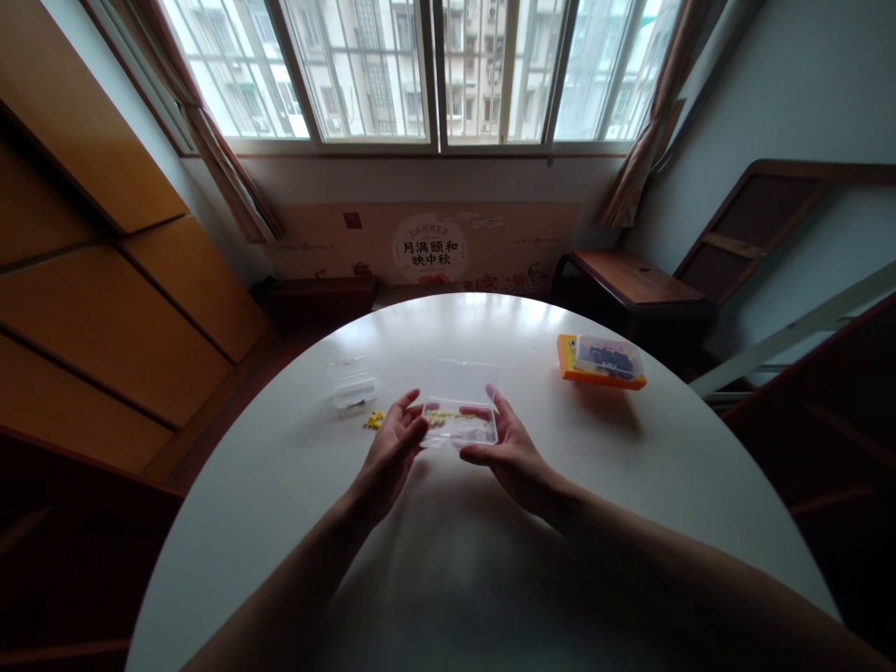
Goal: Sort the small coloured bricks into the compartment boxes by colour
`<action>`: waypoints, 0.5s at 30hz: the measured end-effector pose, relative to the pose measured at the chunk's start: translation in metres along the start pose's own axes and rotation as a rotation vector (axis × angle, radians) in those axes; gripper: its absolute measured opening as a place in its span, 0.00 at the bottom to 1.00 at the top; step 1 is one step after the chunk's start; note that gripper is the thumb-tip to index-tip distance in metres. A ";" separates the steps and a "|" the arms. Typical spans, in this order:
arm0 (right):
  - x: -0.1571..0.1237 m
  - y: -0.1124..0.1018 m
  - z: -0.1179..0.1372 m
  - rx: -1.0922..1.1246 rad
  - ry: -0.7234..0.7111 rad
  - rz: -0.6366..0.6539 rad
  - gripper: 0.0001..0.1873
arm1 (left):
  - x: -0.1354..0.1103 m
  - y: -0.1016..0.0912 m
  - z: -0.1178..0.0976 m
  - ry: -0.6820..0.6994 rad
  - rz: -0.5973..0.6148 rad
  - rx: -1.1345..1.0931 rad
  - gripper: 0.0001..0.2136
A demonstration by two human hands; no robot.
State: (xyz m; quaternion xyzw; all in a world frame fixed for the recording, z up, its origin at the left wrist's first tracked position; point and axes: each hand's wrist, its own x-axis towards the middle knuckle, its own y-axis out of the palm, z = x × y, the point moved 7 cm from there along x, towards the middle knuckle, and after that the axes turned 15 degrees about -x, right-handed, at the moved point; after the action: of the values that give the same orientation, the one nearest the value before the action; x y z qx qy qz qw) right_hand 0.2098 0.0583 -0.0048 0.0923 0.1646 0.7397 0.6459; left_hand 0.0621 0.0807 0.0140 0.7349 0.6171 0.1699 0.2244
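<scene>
A small clear plastic box [460,426] with its lid flipped open toward the window sits at the middle of the round white table [448,569]. Small pale and yellowish pieces lie inside it. My left hand [392,448] grips the box's left end, thumb and fingers curled round the rim. My right hand [510,448] holds the right end, thumb under the front edge and fingers along the side. A few tiny yellow pieces [373,420] lie on the table just left of my left hand.
A second small clear box [352,383] stands open at the left. An orange box with a clear case on top [600,361] sits at the right. Beyond the table are a dark wooden bench [634,280], a window and wooden cabinets at the left.
</scene>
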 end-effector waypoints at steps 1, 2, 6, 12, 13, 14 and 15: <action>0.001 -0.002 0.002 0.014 0.004 -0.026 0.65 | -0.001 0.004 0.003 -0.014 0.039 0.012 0.40; 0.001 -0.002 0.004 0.023 0.007 -0.032 0.65 | -0.002 0.007 0.006 -0.018 0.062 0.024 0.39; 0.004 0.004 0.008 0.064 0.003 -0.008 0.47 | -0.004 0.005 0.002 0.066 0.023 0.078 0.34; 0.020 -0.002 -0.003 0.094 0.055 -0.208 0.24 | -0.012 0.009 -0.009 0.156 0.054 0.118 0.32; 0.023 -0.002 -0.006 0.102 0.078 -0.246 0.23 | -0.013 0.011 -0.010 0.157 0.063 0.125 0.33; 0.026 -0.001 -0.010 0.118 0.107 -0.281 0.23 | -0.014 0.013 -0.011 0.167 0.069 0.137 0.33; 0.028 0.001 -0.014 0.140 0.143 -0.312 0.22 | -0.015 0.014 -0.012 0.190 0.070 0.153 0.33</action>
State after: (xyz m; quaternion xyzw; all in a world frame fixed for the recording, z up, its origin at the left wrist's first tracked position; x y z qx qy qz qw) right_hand 0.1996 0.0840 -0.0196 0.0578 0.2736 0.6219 0.7314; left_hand 0.0646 0.0656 0.0325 0.7516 0.6205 0.1990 0.1023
